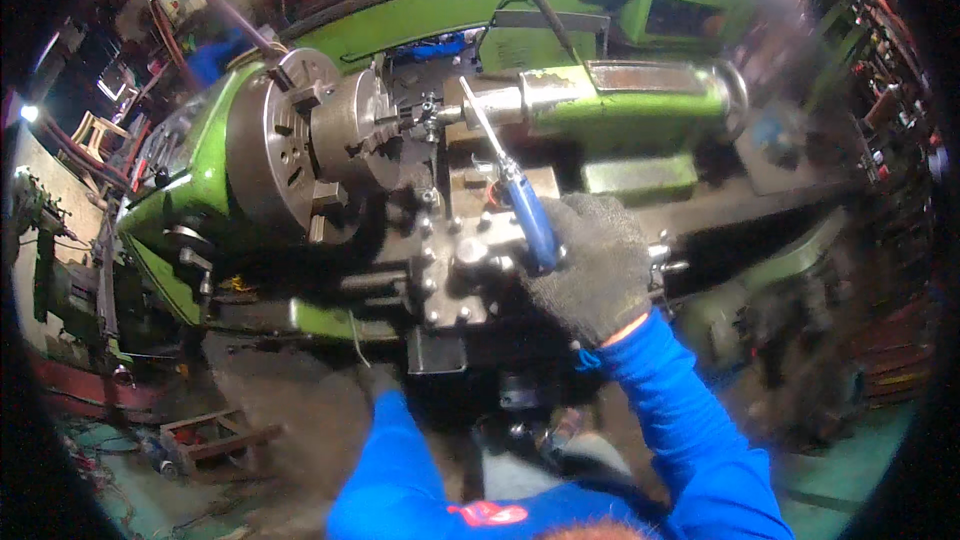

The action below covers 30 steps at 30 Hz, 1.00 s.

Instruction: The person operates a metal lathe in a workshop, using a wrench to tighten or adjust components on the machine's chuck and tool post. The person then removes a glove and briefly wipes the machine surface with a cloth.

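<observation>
From here, the right hand (595, 265) grips a blue-handled tool (528, 212), right of the big round chuck (345, 135). Below the chuck, I can't tell if the left hand (376, 378) holds anything. Looks like aiming; next needs steadiness.

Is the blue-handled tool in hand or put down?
In hand: the blue-handled tool sits in the gloved right hand, its metal shaft pointing forward and left. Whether it touches the machine, I cannot tell.
</observation>
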{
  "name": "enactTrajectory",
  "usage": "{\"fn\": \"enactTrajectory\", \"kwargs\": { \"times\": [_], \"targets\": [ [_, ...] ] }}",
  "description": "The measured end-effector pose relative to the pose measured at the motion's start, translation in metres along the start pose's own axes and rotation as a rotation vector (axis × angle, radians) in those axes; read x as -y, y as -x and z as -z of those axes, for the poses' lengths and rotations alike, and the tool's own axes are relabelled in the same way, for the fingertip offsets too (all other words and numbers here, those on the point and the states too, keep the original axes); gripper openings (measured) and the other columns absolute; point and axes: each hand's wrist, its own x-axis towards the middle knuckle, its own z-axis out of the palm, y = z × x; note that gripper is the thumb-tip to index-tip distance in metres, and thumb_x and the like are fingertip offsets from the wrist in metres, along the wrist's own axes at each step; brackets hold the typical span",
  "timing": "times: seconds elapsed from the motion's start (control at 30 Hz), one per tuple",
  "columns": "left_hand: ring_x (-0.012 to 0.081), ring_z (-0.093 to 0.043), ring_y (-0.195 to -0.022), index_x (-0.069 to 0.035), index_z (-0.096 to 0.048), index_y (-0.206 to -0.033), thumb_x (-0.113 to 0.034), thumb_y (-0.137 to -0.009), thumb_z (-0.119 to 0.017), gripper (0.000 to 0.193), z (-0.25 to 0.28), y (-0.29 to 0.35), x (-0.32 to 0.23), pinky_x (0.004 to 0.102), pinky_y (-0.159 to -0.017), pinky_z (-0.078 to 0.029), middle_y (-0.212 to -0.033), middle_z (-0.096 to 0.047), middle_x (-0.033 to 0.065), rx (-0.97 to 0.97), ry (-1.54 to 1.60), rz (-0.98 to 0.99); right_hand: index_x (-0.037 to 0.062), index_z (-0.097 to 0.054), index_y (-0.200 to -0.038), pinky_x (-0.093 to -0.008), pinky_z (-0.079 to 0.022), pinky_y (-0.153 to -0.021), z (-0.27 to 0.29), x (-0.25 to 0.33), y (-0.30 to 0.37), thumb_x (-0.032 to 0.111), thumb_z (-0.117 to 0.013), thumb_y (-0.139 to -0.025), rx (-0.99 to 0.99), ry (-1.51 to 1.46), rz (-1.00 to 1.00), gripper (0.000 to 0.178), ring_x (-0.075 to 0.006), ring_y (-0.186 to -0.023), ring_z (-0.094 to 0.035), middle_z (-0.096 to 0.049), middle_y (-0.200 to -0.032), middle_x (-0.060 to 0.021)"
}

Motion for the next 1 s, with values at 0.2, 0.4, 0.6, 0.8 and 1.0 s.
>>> {"fn": "enactTrajectory", "kwargs": {
  "times": [0.2, 0.4, 0.6, 0.8, 1.0],
  "targets": [
    [0.0317, -0.055, -0.133, -0.006, -0.066, -0.131, -0.041, -0.105, -0.048, 0.048, 0.036, 0.035, -0.001, 0.0449, -0.115, -0.039, -0.132, -0.065, 0.0195, 0.59, 0.295, 0.027, 0.0098, -0.073, -0.113, -0.0488, -0.051, -0.074, -0.013, 0.003, 0.002, 0.025, -0.082, -0.072, -0.163, -0.145, 0.001, 0.044, -0.0368, -0.08, -0.065, -0.069, -0.088, -0.0133],
    [0.0417, -0.051, -0.134, 0.008, -0.06, -0.135, -0.031, -0.102, -0.053, 0.051, 0.16, 0.064, 0.01, 0.048, -0.117, -0.037, -0.142, -0.057, 0.0276, 0.016, 0.906, 0.491, -0.0033, -0.06, -0.135, -0.0329, -0.059, -0.083, 0.011, -0.01, 0.006, 0.006, -0.069, -0.095, -0.171, -0.842, -0.4, 0.041, -0.0184, -0.094, -0.072, -0.075, -0.11, -0.0149],
    [0.0413, -0.049, -0.136, 0.009, -0.058, -0.136, -0.018, -0.101, -0.058, 0.044, 0.366, 0.038, 0.051, 0.048, -0.117, -0.037, -0.141, -0.058, 0.0272, -0.142, 1.468, 0.488, 0.0029, -0.051, -0.143, -0.0369, -0.059, -0.078, 0.053, -0.09, -0.003, 0.022, -0.065, -0.1, -0.156, -1.267, -0.687, 0.049, -0.0225, -0.091, -0.069, -0.067, -0.104, -0.011],
    [0.039, -0.057, -0.128, 0.004, -0.061, -0.132, -0.012, -0.101, -0.059, 0.036, 0.527, -0.006, 0.068, 0.0465, -0.112, -0.043, -0.136, -0.062, 0.0235, -0.554, 1.713, -0.012, 0.0023, -0.055, -0.146, -0.0333, -0.045, -0.103, 0.045, -0.155, -0.033, 0.027, -0.068, -0.1, 0.114, -0.886, -0.608, 0.054, -0.0176, -0.117, -0.059, -0.063, -0.129, -0.0088],
    [0.0383, -0.066, -0.11, -0.002, -0.071, -0.117, -0.034, -0.093, -0.074, 0.04, 0.641, -0.043, 0.043, 0.0472, -0.097, -0.052, -0.116, -0.071, 0.0196, -0.63, 1.416, -0.656, 0.005, -0.057, -0.146, -0.0281, -0.05, -0.079, -0.022, -0.116, -0.096, 0.033, -0.07, -0.099, 0.401, -0.805, -0.367, 0.056, -0.0112, -0.094, -0.063, -0.067, -0.106, -0.0052]
  ]
}}
